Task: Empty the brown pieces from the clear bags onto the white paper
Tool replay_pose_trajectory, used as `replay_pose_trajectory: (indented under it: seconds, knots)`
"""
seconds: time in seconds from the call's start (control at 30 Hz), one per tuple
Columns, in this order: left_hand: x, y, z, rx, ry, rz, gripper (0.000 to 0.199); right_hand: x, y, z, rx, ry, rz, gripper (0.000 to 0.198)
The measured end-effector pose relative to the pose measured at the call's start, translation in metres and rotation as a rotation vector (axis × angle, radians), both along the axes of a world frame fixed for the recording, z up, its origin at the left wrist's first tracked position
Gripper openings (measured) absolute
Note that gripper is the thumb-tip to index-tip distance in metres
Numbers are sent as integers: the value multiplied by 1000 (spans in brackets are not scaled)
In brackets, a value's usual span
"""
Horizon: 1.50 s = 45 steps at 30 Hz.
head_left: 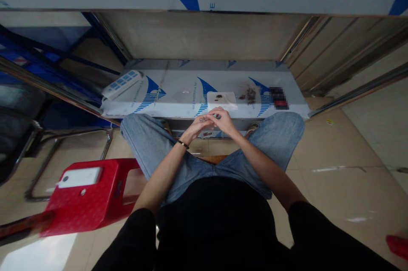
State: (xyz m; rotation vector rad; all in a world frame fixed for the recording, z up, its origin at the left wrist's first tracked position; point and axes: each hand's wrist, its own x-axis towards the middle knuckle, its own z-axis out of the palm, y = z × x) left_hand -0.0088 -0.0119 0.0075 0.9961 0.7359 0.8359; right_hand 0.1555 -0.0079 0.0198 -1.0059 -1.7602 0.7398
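White paper (230, 100) lies on printed film (177, 103) above tiled floor (334, 199); hands (224, 120) meet, grip unclear.

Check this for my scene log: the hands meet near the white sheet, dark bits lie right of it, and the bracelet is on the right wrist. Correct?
Not quite: the head view shows the bracelet on the wrist of the left hand, not the right hand. The hands do meet near the white sheet, with dark bits right of it.
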Motion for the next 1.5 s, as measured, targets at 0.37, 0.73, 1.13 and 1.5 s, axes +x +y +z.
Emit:
replay_pose_trajectory:
  seconds: [0.37,0.73,1.13,1.5]
  knots:
    - [-1,0,-8,-38,-9,-47,41,3,7,-11,-85,-53,161,27]
    - [-1,-6,-11,-93,12,-61,52,3,13,-25,-335,313,-113,34]
    - [0,-17,-30,35,139,460,55,-15,-7,-44,-523,472,-102,39]
    - [-4,-24,-42,-11,31,498,45,-33,-30,-67,-641,645,-195,45]
